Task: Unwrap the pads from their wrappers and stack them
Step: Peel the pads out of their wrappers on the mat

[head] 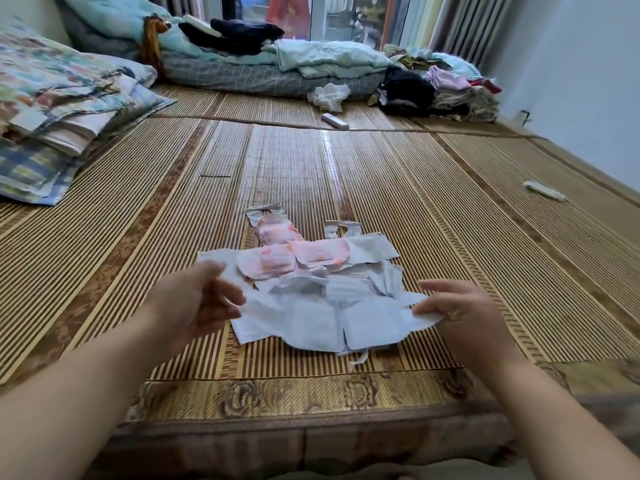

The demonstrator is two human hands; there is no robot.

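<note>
A white unfolded pad (329, 322) lies stretched across the bamboo mat (433, 216) in front of me. My left hand (201, 299) pinches its left end and my right hand (460, 306) pinches its right end. Just behind it lie overlapping pink-patterned pads and wrappers (294, 259), partly on a pale sheet. Another pink piece (277, 232) lies further back, with small torn paper strips (341, 228) beside it.
Folded quilts and pillows (59, 109) pile up at the left. Bedding and clothes (346, 64) line the far edge. Two white remotes lie on the mat, one far (334, 121) and one at right (543, 191). The mat's brown patterned border (294, 393) runs near me.
</note>
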